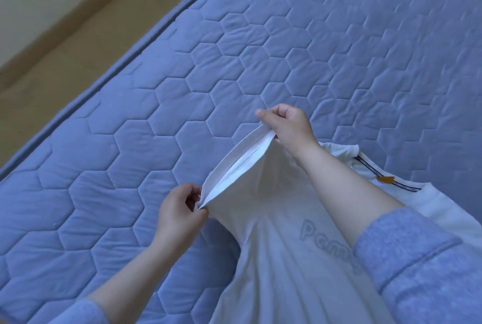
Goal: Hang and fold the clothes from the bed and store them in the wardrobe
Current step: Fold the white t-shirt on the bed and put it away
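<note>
a: where's the shirt?
b: the white t-shirt [273,245] is right in front of you, over the near right part of the bed [182,75]. most of it fans down toward you, and its collar end lies on the quilt just beyond your right forearm.

a: and my hands?
b: your left hand [180,209] pinches the near end of a stitched edge [234,164], its fingers [193,193] curled tight on the cloth. your right hand [289,128] pinches the other end, further up the bed, thumb and fingers closed on the fabric. the edge runs taut between the two grips, its two layers parted a little so the inner stitching shows. i can't tell whether it's the hem or a sleeve opening.

a: anything on the shirt itself?
b: pale blue outlined letters [328,242] show beside your right forearm; "pem" reads, the rest is behind your blue sleeve [422,266]. beyond that arm a dark-striped neck tape carries a small orange tag [386,179].

a: what's it resting on?
b: the bed's blue cover, quilted in hexagons. a tan floor [52,36] runs along the bed's far left edge.
</note>
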The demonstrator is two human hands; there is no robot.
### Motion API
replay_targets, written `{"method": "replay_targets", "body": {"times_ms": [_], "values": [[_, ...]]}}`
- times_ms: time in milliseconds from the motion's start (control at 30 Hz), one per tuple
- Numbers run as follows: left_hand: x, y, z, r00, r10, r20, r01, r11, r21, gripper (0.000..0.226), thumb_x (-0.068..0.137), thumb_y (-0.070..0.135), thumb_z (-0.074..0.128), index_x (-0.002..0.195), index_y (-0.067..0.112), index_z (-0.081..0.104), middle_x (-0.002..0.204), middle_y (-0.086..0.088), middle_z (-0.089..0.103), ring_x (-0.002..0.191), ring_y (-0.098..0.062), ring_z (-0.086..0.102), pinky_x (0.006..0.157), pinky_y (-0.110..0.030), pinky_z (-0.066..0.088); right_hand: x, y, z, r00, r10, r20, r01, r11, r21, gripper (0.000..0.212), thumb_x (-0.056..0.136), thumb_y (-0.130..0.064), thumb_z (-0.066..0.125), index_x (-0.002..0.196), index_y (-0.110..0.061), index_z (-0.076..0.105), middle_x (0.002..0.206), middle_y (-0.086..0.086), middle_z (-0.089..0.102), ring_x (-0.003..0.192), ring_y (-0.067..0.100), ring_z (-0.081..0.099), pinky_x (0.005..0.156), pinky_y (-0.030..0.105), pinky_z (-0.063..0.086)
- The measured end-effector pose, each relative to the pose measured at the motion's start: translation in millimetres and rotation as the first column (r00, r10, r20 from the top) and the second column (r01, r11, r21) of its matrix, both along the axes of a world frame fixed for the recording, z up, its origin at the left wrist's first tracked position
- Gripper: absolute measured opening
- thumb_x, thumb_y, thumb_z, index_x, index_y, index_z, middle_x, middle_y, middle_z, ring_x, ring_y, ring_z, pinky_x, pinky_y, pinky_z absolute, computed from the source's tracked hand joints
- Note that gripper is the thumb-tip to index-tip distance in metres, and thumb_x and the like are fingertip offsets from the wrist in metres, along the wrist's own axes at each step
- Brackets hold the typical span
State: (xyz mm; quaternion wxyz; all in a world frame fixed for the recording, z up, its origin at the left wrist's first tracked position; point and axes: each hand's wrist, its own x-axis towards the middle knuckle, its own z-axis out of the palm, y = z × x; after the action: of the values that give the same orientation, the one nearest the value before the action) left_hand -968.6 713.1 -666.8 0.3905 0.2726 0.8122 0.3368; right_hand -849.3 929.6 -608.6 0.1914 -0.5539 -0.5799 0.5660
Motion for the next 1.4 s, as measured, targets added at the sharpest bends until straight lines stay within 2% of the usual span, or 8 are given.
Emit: {"method": "replay_targets", "body": {"times_ms": [167, 533, 700, 833, 1033, 1200, 1300, 1400], "values": [[27, -8, 28, 0.994, -0.066, -0.090, 0.080, 0.984, 0.160, 0.041, 0.067, -0.010, 0.063, 0.085, 0.027, 0.061, 0.079, 0.005, 0.058, 0.062, -0.006, 0.048, 0.057, -0.010, 0.039, 39, -7, 14, 0.998, -0.050, -0.027, 0.051, 0.998, 0.022, 0.027, 0.080, 0.006, 0.057, 0.085, -0.020, 0.060, 0.083, -0.002, 0.058, 0.072, 0.011, 0.051, 0.064, 0.020, 0.044], [104, -22, 48, 0.817, -0.503, -0.283, 0.572, 0.773, 0.274, 0.036, 0.059, -0.009, 0.064, 0.082, 0.019, 0.062, 0.073, 0.017, 0.047, 0.069, 0.004, 0.046, 0.063, -0.007, 0.035, 163, -32, 5, 0.965, -0.261, -0.002, 0.261, 0.965, -0.029, 0.031, 0.083, 0.011, 0.054, 0.098, -0.016, 0.061, 0.091, -0.001, 0.059, 0.072, 0.007, 0.053, 0.053, 0.010, 0.045], [134, -24, 24, 0.710, -0.660, -0.248, 0.704, 0.675, 0.220, 0.023, 0.071, 0.000, 0.060, 0.086, 0.018, 0.060, 0.081, 0.012, 0.053, 0.075, -0.002, 0.050, 0.067, -0.017, 0.044, 210, -50, -29, 0.924, -0.347, 0.161, 0.359, 0.932, -0.052, 0.036, 0.082, 0.007, 0.055, 0.112, -0.011, 0.061, 0.100, 0.002, 0.062, 0.086, 0.016, 0.059, 0.078, 0.031, 0.050], [143, -21, 7, 0.602, -0.771, -0.207, 0.788, 0.615, -0.001, 0.024, 0.082, 0.022, 0.062, 0.105, 0.022, 0.058, 0.094, 0.010, 0.053, 0.083, -0.009, 0.050, 0.076, -0.027, 0.045, 224, -63, -57, 0.880, -0.390, 0.273, 0.422, 0.904, -0.068, 0.036, 0.083, -0.002, 0.059, 0.118, -0.011, 0.059, 0.108, 0.004, 0.065, 0.096, 0.022, 0.063, 0.091, 0.037, 0.051], [134, -19, -4, 0.765, -0.515, -0.386, 0.573, 0.818, 0.045, 0.017, 0.078, 0.007, 0.068, 0.094, 0.014, 0.066, 0.095, 0.004, 0.058, 0.087, -0.019, 0.051, 0.078, -0.027, 0.040, 209, -73, -81, 0.820, -0.282, 0.498, 0.293, 0.954, 0.059, 0.028, 0.086, -0.024, 0.065, 0.110, -0.014, 0.057, 0.103, 0.002, 0.059, 0.095, 0.024, 0.055, 0.077, 0.028, 0.039], [126, -18, -15, 0.642, -0.687, -0.341, 0.686, 0.713, -0.143, 0.023, 0.086, 0.020, 0.060, 0.108, 0.014, 0.064, 0.109, 0.002, 0.054, 0.105, -0.021, 0.049, 0.090, -0.022, 0.036, 216, -66, -81, 0.738, -0.465, 0.489, 0.448, 0.880, 0.162, 0.020, 0.092, -0.009, 0.056, 0.110, -0.010, 0.064, 0.112, 0.011, 0.066, 0.104, 0.030, 0.060, 0.079, 0.027, 0.041], [135, -5, -7, 0.673, -0.646, -0.359, 0.651, 0.748, -0.126, 0.020, 0.087, 0.019, 0.058, 0.106, 0.017, 0.066, 0.105, 0.003, 0.057, 0.100, -0.021, 0.054, 0.083, -0.028, 0.042, 225, -71, -74, 0.786, -0.397, 0.474, 0.384, 0.914, 0.128, 0.028, 0.092, -0.012, 0.056, 0.119, -0.009, 0.060, 0.115, 0.009, 0.065, 0.107, 0.027, 0.060, 0.085, 0.027, 0.042], [151, 11, 7, 0.676, -0.639, -0.367, 0.667, 0.742, -0.065, 0.018, 0.089, 0.017, 0.058, 0.103, 0.019, 0.068, 0.101, 0.007, 0.061, 0.095, -0.013, 0.057, 0.074, -0.014, 0.037, 246, -79, -60, 0.802, -0.424, 0.421, 0.388, 0.906, 0.173, 0.029, 0.090, -0.011, 0.058, 0.119, -0.009, 0.061, 0.109, 0.006, 0.065, 0.097, 0.022, 0.061, 0.087, 0.030, 0.046]]}}
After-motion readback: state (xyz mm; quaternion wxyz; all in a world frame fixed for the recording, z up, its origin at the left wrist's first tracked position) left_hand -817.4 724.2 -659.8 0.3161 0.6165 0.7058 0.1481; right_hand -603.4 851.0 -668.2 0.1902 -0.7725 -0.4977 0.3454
